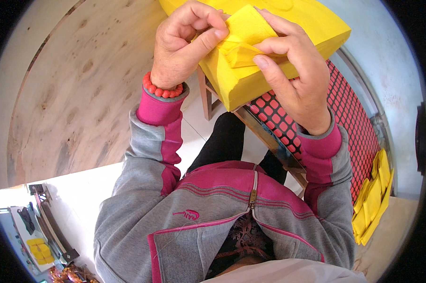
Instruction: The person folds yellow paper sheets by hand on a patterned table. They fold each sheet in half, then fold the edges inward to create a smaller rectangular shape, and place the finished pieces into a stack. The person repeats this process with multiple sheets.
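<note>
A folded piece of yellow cloth [250, 30] is held up between my two hands at the top. My left hand [182, 45], with a red bead bracelet at the wrist, pinches its left edge between thumb and fingers. On the other side my right hand [295, 70] grips the right edge, thumb and forefinger on a lower fold. Directly beneath lies a large yellow cloth bag [316, 30], its near corner jutting toward me. Whether the folded piece belongs to that bag I cannot tell.
A red-and-black patterned surface [347, 101] lies under the bag on the right, with a pile of yellow cloth pieces [373, 198] at its near end. A large wooden board [81, 94] fills the left. One wooden leg [206, 96] stands below the bag.
</note>
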The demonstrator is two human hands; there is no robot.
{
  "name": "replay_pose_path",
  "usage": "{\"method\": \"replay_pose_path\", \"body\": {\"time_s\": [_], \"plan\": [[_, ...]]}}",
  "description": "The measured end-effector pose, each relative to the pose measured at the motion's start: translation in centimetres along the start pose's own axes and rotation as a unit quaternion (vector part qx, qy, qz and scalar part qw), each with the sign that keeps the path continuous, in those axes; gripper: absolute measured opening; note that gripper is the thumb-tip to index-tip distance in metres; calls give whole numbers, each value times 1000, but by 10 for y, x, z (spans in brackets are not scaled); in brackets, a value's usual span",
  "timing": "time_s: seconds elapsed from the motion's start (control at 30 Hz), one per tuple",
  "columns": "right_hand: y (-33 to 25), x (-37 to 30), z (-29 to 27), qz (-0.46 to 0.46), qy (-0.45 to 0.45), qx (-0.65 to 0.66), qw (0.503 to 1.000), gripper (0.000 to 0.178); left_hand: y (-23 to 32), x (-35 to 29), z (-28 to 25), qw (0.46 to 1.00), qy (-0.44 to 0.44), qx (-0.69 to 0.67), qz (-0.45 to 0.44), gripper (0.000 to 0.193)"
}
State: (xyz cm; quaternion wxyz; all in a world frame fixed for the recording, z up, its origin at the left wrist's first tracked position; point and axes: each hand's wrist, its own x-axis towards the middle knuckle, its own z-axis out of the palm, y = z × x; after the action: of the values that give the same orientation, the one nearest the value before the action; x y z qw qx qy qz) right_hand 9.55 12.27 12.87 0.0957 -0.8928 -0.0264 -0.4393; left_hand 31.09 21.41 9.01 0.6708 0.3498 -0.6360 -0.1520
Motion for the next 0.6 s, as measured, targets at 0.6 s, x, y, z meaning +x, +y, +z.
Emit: {"method": "replay_pose_path", "body": {"time_s": [0.6], "plan": [[0, 0, 3, -1, 15, -1, 1000, 12, 5, 10, -15, 986, -156, 19, 57, 21]]}}
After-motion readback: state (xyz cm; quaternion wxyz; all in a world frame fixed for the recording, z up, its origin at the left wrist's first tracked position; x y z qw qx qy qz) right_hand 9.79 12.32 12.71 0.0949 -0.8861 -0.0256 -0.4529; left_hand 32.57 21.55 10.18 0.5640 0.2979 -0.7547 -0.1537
